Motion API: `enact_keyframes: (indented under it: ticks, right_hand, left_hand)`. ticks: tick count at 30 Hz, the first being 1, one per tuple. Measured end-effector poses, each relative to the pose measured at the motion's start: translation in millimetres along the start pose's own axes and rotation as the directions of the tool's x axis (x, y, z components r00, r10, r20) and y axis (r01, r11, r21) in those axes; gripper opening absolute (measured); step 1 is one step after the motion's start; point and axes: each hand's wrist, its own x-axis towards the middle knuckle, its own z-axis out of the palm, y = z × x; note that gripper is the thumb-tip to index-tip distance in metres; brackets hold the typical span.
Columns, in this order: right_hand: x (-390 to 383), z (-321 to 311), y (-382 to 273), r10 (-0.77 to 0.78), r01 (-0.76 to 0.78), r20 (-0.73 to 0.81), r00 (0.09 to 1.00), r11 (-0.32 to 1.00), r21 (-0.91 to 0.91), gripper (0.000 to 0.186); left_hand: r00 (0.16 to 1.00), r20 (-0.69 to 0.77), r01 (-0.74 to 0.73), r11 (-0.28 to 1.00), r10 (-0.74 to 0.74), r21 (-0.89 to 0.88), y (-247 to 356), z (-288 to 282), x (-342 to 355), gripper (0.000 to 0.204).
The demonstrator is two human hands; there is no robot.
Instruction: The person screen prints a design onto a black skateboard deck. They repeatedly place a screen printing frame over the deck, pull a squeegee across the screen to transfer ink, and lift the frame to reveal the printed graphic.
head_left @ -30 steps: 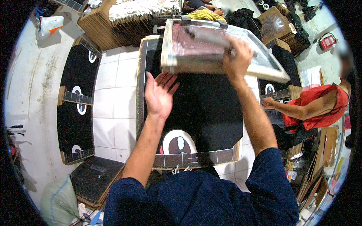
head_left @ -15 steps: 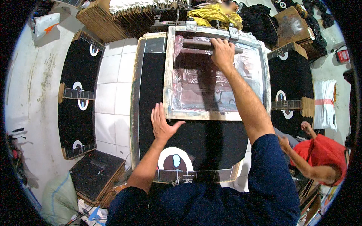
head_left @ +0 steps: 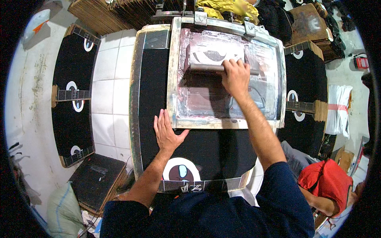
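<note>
A screen-printing frame (head_left: 173,79) with a worn pale rim lies flat over black fabric (head_left: 206,148) stretched on a board. My right hand (head_left: 237,79) is wrapped round the right part of a dark squeegee (head_left: 204,68), which stands crosswise on the mesh in the upper half. Behind the squeegee, a pale area with an eye-shaped outline shows on the mesh. My left hand (head_left: 168,135) rests flat with fingers spread, at the frame's near-left corner and on the fabric. Close to me, a white-ringed eye print (head_left: 182,171) sits on the fabric.
More boards with black fabric (head_left: 71,59) and eye prints stand left and right (head_left: 303,79). Metal clamps (head_left: 200,18) hold the frame's far edge. Stacked boards (head_left: 97,174) lie at lower left. A person in a red top (head_left: 325,182) is at lower right. Yellow cloth (head_left: 216,8) lies behind.
My right hand has pulled the squeegee from the frame's far end toward me, uncovering the pale eye-shaped area. My left hand stays by the frame corner. The person in red has shifted lower.
</note>
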Motion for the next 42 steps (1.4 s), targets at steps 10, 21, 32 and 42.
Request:
enact_keyframes:
  ticks: [10, 21, 32, 42]
  right_hand:
    - [79.8, 28.7, 23.5, 0.046, -0.052, -0.073, 0.996, 0.995, -0.088, 0.034]
    - [-38.1, 3.1, -16.8, 0.045, -0.041, -0.102, 0.994, 0.998, 0.040, 0.032]
    - [22.4, -13.6, 13.8, 0.041, -0.050, 0.092, 0.995, 0.994, 0.100, 0.037]
    - [39.3, -5.1, 31.1, -0.006, -0.037, 0.316, 0.949, 0.991, 0.129, 0.042]
  left_hand:
    - [1.000, -0.014, -0.008, 1.000, 0.008, 0.000, 0.1, 1.1, 1.6, 0.121]
    - [0.996, 0.016, 0.092, 0.974, -0.091, -0.208, 1.6, 2.1, 7.5, 0.123]
    - [0.981, -0.181, -0.024, 0.885, -0.068, -0.464, -6.3, 23.1, -7.3, 0.112]
    - [0.977, -0.207, -0.052, 0.895, -0.045, -0.442, -3.0, 19.7, -3.8, 0.108]
